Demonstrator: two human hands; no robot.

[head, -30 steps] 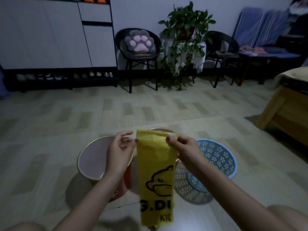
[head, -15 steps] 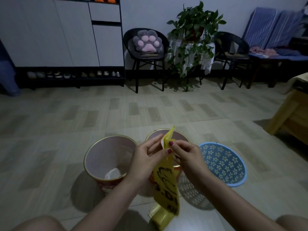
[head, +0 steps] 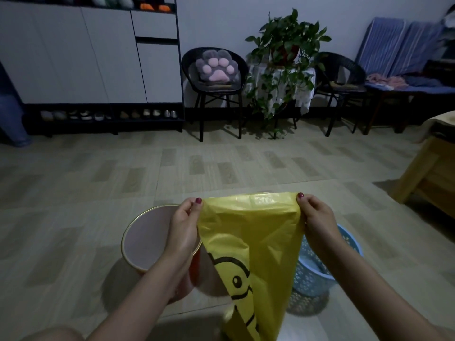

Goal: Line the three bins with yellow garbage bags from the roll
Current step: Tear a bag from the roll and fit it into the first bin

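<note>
Bag's spread wide now — left hand (head: 184, 223) & right hand (head: 317, 217) pinch the yellow garbage bag (head: 251, 232) top; next: open its mouth, drop over a bin.

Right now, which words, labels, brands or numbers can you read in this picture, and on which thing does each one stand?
No text can be read in this picture.
Yellow garbage bag: only a black duck drawing shows; no lettering is visible on the part in view.
Bin with gold rim: no label visible.
Blue basket bin: only a cut-out flower pattern, no words.
Paw cushion: a paw shape, no writing.
</note>
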